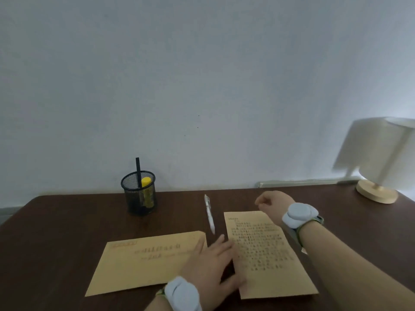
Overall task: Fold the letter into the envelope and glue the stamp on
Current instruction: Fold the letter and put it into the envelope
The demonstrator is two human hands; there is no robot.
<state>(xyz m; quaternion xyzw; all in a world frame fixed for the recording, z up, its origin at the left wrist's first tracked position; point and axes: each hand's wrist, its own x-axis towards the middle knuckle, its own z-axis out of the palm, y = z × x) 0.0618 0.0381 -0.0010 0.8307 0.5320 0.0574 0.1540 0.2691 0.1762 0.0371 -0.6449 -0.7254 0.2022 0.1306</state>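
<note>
A tan letter [265, 250] covered in handwriting lies flat on the dark wooden desk [67, 221], right of centre. To its left lies a tan envelope [143, 263], address side up. My left hand [213, 263] rests with straight fingers on the letter's left edge and the envelope's right end. Above the letter's top right corner hovers my right hand [272, 202], fingers loosely curled and holding nothing. A yellow glue stick [147, 191] stands in a black mesh cup [139, 194] at the back. No stamp is visible.
A white pen [210, 214] lies between the cup and the letter. A lamp [379, 160] with a white shade and a round wooden base stands at the far right. A grey wall runs behind the desk.
</note>
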